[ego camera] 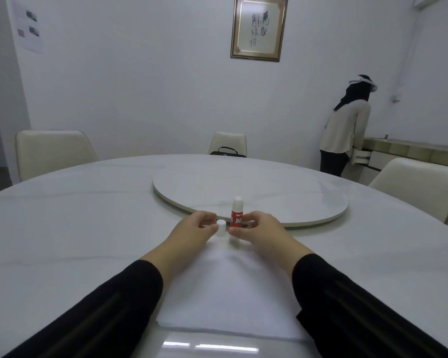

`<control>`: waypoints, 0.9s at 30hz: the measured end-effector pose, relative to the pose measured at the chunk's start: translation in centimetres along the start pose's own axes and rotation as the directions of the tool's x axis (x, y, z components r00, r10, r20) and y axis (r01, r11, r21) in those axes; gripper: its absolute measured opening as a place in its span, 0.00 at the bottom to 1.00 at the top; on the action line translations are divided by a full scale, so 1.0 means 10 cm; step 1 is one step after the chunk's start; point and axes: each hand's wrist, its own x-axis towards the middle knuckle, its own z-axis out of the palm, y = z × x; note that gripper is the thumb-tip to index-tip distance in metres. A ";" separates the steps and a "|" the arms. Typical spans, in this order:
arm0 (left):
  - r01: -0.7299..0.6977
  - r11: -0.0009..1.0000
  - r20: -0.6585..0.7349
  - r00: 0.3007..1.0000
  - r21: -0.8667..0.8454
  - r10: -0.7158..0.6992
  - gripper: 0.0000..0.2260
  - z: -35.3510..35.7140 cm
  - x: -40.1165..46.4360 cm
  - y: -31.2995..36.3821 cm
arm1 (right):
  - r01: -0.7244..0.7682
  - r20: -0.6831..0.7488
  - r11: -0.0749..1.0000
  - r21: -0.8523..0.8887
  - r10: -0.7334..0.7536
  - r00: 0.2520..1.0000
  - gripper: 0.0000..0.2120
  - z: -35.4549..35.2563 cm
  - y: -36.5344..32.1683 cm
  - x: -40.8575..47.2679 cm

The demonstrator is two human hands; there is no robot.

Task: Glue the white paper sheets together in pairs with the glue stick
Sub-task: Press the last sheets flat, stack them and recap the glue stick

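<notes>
A stack of white paper sheets (228, 293) lies on the table in front of me, between my forearms. Just beyond its far edge a glue stick (237, 214) with a red label stands upright, its white tip uncovered. My right hand (260, 229) holds the stick's lower part between thumb and curled fingers. The small white cap (221, 226) stands on the table just left of the stick. My left hand (193, 232) pinches the cap with thumb and forefinger tips.
The round white marble table (88, 228) carries a large turntable (256, 192) right behind the glue stick. Cream chairs (52, 151) stand around it, one with a black bag (227, 151). A person (347, 130) stands at a sideboard at the far right.
</notes>
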 end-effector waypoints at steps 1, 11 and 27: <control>-0.004 1.000 -0.013 1.000 -0.015 0.003 0.14 0.00 0.00 -0.01 | 0.019 -0.011 1.000 0.003 -0.019 1.000 0.18 0.03 0.01 0.02; -0.034 0.995 -0.025 0.999 -0.098 0.032 0.16 0.04 -0.04 0.08 | 0.117 -0.070 0.989 0.086 -0.111 0.991 0.09 0.14 -0.13 -0.08; -0.103 0.742 0.118 0.964 -0.662 0.239 0.14 -0.07 -0.40 0.61 | -0.133 0.125 0.528 0.839 0.051 0.991 0.19 0.12 -0.49 -1.03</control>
